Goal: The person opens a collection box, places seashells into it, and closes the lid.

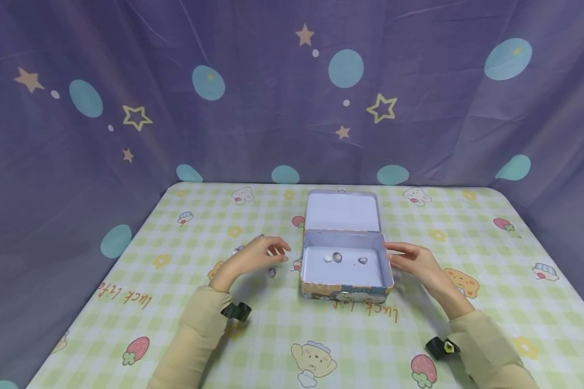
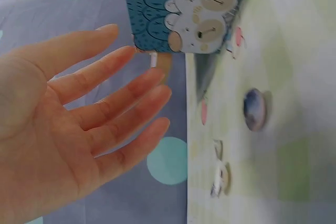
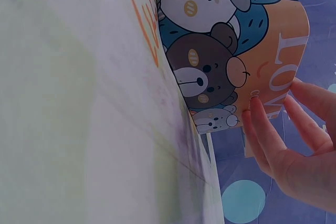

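An open tin box [image 1: 344,292] with cartoon animals on its sides stands on the table, its lid [image 1: 342,212] tilted back. Inside lie a small whitish piece [image 1: 328,259], a rounded grey piece [image 1: 337,257] and another greyish piece [image 1: 363,260], which look like small shells. To the left of the box hovers my left hand [image 1: 260,255], fingers spread and nothing held. Below it a dark, shell-like piece [image 1: 272,272] lies on the cloth, also seen in the left wrist view [image 2: 254,109]. My right hand [image 1: 417,263] touches the tin's right wall with its fingertips.
The tabletop wears a green checked cloth [image 1: 267,346] with printed cartoons. More small pieces [image 2: 223,177] lie on it, partly hidden behind the left hand in the head view. A purple curtain [image 1: 272,135] with stars and ovals hangs behind and beside the table.
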The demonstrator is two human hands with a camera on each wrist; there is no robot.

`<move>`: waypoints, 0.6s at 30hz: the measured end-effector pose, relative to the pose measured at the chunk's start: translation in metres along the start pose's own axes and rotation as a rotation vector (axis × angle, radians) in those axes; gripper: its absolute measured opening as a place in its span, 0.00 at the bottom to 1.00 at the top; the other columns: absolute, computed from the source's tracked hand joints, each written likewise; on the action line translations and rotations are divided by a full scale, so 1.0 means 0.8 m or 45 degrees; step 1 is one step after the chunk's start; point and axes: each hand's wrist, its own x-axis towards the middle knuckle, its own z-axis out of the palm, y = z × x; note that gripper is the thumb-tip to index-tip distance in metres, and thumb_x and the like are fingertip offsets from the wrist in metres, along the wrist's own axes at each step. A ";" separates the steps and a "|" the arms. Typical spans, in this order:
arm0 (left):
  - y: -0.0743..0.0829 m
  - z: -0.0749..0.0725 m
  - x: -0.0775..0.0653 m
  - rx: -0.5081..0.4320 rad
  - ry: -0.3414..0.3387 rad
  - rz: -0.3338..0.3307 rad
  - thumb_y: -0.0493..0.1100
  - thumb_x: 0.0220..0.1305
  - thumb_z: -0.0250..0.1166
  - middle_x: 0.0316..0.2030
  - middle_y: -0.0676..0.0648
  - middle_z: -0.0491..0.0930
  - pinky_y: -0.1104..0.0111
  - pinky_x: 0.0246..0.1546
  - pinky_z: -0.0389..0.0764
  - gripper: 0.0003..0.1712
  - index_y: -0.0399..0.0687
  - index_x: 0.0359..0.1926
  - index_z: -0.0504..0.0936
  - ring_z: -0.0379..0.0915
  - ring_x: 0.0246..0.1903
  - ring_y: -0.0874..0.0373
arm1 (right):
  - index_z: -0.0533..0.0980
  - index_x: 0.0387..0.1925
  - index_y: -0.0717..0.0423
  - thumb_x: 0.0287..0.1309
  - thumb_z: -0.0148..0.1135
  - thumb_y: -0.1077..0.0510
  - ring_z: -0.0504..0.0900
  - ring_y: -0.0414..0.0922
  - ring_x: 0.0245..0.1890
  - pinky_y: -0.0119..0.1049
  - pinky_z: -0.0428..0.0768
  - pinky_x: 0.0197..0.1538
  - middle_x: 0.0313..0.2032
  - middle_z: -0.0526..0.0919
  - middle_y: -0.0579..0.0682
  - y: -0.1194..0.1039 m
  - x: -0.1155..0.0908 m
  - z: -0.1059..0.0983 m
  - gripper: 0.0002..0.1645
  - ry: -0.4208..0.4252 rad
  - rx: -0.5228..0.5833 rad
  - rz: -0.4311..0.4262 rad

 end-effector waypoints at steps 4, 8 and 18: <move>-0.007 0.002 -0.004 -0.002 -0.019 -0.046 0.37 0.57 0.59 0.34 0.45 0.78 0.73 0.33 0.72 0.12 0.35 0.42 0.77 0.73 0.33 0.57 | 0.64 0.56 0.68 0.54 0.58 0.52 0.76 0.30 0.40 0.30 0.75 0.45 0.56 0.66 0.66 0.001 0.000 -0.001 0.33 -0.002 -0.001 -0.004; -0.012 0.002 -0.007 0.020 -0.031 -0.061 0.34 0.55 0.59 0.33 0.42 0.78 0.71 0.33 0.73 0.11 0.34 0.41 0.77 0.73 0.33 0.56 | 0.66 0.56 0.68 0.54 0.59 0.52 0.77 0.31 0.40 0.30 0.75 0.44 0.55 0.68 0.65 0.001 0.000 -0.001 0.32 0.007 0.000 -0.020; -0.024 0.003 -0.014 0.003 -0.129 -0.161 0.35 0.55 0.60 0.35 0.43 0.78 0.69 0.35 0.73 0.12 0.36 0.41 0.77 0.73 0.35 0.54 | 0.70 0.53 0.62 0.51 0.61 0.48 0.77 0.35 0.42 0.31 0.76 0.43 0.52 0.74 0.55 0.020 0.007 -0.006 0.31 0.011 0.012 -0.060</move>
